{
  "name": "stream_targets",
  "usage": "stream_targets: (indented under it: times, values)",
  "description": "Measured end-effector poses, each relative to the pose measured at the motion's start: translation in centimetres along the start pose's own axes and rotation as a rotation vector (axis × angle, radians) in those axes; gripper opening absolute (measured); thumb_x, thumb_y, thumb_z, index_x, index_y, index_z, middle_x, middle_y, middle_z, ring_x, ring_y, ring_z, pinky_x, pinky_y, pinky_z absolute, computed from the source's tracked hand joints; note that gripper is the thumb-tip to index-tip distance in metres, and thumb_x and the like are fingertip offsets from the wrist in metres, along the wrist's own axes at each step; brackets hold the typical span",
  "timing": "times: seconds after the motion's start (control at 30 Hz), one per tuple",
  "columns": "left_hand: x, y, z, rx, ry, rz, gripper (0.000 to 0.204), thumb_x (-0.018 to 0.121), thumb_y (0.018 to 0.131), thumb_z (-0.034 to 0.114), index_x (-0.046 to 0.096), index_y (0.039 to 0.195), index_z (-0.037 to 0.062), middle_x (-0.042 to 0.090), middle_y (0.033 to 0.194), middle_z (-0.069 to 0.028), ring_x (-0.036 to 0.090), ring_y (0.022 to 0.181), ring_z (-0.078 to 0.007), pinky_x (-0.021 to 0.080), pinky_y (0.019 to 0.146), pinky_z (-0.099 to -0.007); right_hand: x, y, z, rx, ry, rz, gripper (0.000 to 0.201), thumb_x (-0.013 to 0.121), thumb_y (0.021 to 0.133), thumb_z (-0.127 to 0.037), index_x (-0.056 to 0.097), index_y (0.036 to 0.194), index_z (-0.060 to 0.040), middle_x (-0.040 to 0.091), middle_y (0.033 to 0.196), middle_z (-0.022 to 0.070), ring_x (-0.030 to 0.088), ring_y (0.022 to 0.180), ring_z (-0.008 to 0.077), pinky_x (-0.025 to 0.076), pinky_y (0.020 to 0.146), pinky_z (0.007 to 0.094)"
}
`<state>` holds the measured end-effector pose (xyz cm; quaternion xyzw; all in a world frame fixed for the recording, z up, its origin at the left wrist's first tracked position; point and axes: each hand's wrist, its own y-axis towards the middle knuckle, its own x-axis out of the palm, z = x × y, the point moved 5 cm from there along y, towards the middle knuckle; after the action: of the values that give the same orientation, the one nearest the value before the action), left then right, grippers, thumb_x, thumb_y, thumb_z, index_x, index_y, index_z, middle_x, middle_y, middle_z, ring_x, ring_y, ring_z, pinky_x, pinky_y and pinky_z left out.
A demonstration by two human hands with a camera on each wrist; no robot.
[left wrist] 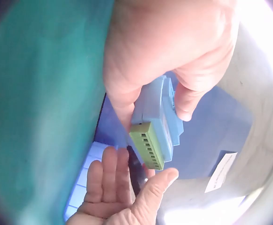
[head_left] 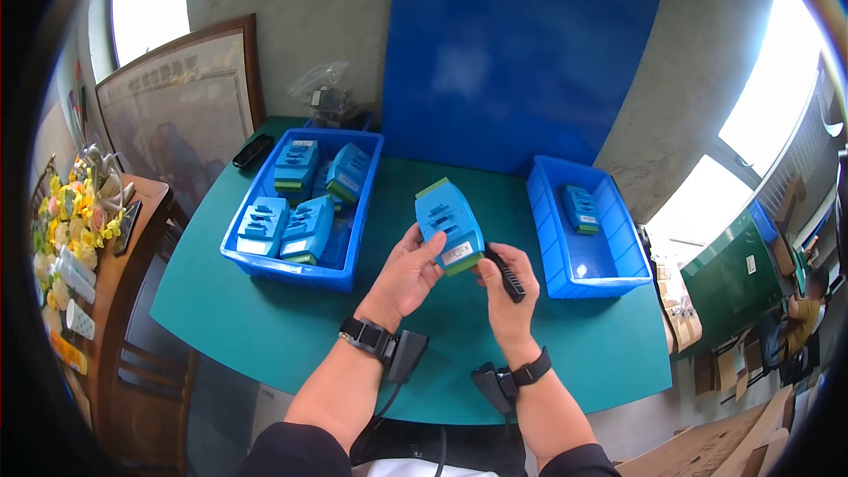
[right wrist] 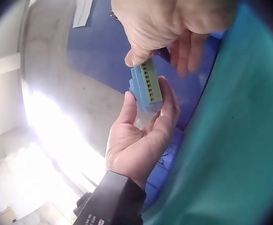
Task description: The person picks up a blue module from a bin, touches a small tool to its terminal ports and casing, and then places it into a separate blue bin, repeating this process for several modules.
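Note:
My left hand (head_left: 405,272) holds a blue module (head_left: 449,219) with green terminal strips, thumb on its face and fingers behind. In the left wrist view, the green terminal strip (left wrist: 147,146) shows a row of small square openings. My right hand (head_left: 512,300) is at the module's near end, its thumb close to the lower green strip. A black tool with a ridged handle (head_left: 507,276) lies in that hand between thumb and fingers; which tool it is I cannot tell. The right wrist view shows the right thumb (right wrist: 135,57) right at the module's end.
On the left of the green table (head_left: 424,336) stands a blue bin (head_left: 291,276) with several similar modules. Another blue bin (head_left: 596,287) at the right has one module (head_left: 580,208) inside. A black case (head_left: 253,151) and a plastic bag (head_left: 327,97) lie near the back left.

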<state>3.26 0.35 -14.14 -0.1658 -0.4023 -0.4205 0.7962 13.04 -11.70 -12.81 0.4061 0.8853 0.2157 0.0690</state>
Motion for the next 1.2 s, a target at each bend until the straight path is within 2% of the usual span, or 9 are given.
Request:
stream_targets:
  times: [0.17, 0.27, 0.37, 0.5, 0.57, 0.63, 0.77, 1.03, 1.2]
  values:
    - [0.7, -0.4, -0.6, -0.047, 0.175, -0.010, 0.061, 0.065, 0.089, 0.022, 0.033, 0.138, 0.0048, 0.052, 0.125, -0.0065, 0.050, 0.117, -0.0182, 0.040, 0.102, -0.0370, -0.4, -0.3, -1.1, -0.110, -0.139, 0.044, 0.018, 0.069, 0.084, -0.005, 0.061, 0.100, -0.0019, 0.064, 0.089, 0.0060, 0.059, 0.075, 0.0098, 0.047, 0.065, 0.0227]
    - [0.7, -0.6, -0.8, -0.110, 0.231, 0.041, 0.058, 0.064, 0.090, 0.029, 0.036, 0.135, 0.0051, 0.053, 0.122, -0.0050, 0.051, 0.116, -0.0176, 0.041, 0.101, -0.0370, -0.1, -0.2, -2.8, -0.433, -0.500, 0.041, 0.019, 0.071, 0.080, 0.000, 0.062, 0.096, -0.0023, 0.065, 0.091, 0.0094, 0.063, 0.074, 0.0136, 0.051, 0.066, 0.0252]
    - [0.4, -0.6, -0.6, -0.138, 0.246, 0.047, 0.051, 0.060, 0.092, 0.036, 0.042, 0.128, 0.0052, 0.058, 0.112, -0.0045, 0.056, 0.108, -0.0175, 0.045, 0.094, -0.0366, 1.0, -0.9, -4.3, -0.620, -0.543, -0.073, 0.020, 0.072, 0.076, 0.003, 0.063, 0.093, -0.0036, 0.066, 0.093, 0.0117, 0.066, 0.078, 0.0165, 0.052, 0.066, 0.0261]
    - [-0.9, -0.2, -0.4, -0.153, 0.146, 0.006, 0.047, 0.059, 0.092, 0.036, 0.044, 0.123, 0.0036, 0.061, 0.102, -0.0088, 0.060, 0.103, -0.0222, 0.050, 0.087, -0.0398, 1.5, -0.9, -4.4, -0.459, -0.315, -0.214, 0.017, 0.070, 0.079, 0.002, 0.064, 0.094, -0.0024, 0.066, 0.093, 0.0130, 0.068, 0.085, 0.0229, 0.055, 0.070, 0.0289]
    - [-0.8, 0.0, -0.1, -0.157, -0.026, 0.025, 0.055, 0.059, 0.089, 0.037, 0.042, 0.128, 0.0015, 0.058, 0.110, -0.0183, 0.057, 0.109, -0.0339, 0.049, 0.091, -0.0437, 1.0, -1.0, -2.3, -0.115, 0.120, -0.172, 0.011, 0.063, 0.086, -0.001, 0.059, 0.095, 0.0036, 0.067, 0.089, 0.0133, 0.068, 0.081, 0.0179, 0.056, 0.071, 0.0280]
    - [-0.1, -0.1, 0.4, -0.124, -0.172, 0.032, 0.061, 0.059, 0.087, 0.040, 0.040, 0.130, 0.0006, 0.056, 0.116, -0.0225, 0.055, 0.111, -0.0393, 0.048, 0.094, -0.0449, 0.3, -0.7, -2.7, -0.010, 0.247, -0.143, 0.008, 0.057, 0.090, -0.003, 0.056, 0.094, 0.0043, 0.068, 0.084, 0.0147, 0.068, 0.076, 0.0185, 0.056, 0.069, 0.0278]
    - [0.5, -0.4, 0.7, -0.149, -0.355, -0.009, 0.059, 0.060, 0.085, 0.037, 0.042, 0.128, -0.0002, 0.056, 0.115, -0.0223, 0.056, 0.109, -0.0391, 0.047, 0.094, -0.0474, -0.1, -0.6, -2.6, 0.019, 0.227, -0.190, 0.009, 0.056, 0.090, -0.005, 0.056, 0.090, 0.0043, 0.067, 0.080, 0.0138, 0.068, 0.073, 0.0173, 0.056, 0.065, 0.0271]
    - [-0.2, -0.2, 0.4, -0.079, -0.243, 0.085, 0.072, 0.057, 0.084, 0.061, 0.047, 0.129, 0.0060, 0.056, 0.114, -0.0196, 0.056, 0.105, -0.0368, 0.050, 0.088, -0.0459, 1.8, -1.2, -2.2, 0.006, 0.033, -0.429, 0.008, 0.065, 0.082, -0.003, 0.062, 0.086, 0.0026, 0.068, 0.077, 0.0088, 0.068, 0.075, 0.0133, 0.054, 0.064, 0.0237]
    - [-0.4, -0.4, 1.0, -0.058, -0.242, 0.085, 0.073, 0.055, 0.083, 0.064, 0.048, 0.127, 0.0066, 0.058, 0.110, -0.0184, 0.058, 0.103, -0.0359, 0.051, 0.086, -0.0458, 0.7, -0.4, -2.4, 0.015, 0.024, -0.346, 0.007, 0.064, 0.082, -0.004, 0.061, 0.083, 0.0023, 0.068, 0.075, 0.0095, 0.068, 0.072, 0.0143, 0.053, 0.064, 0.0233]
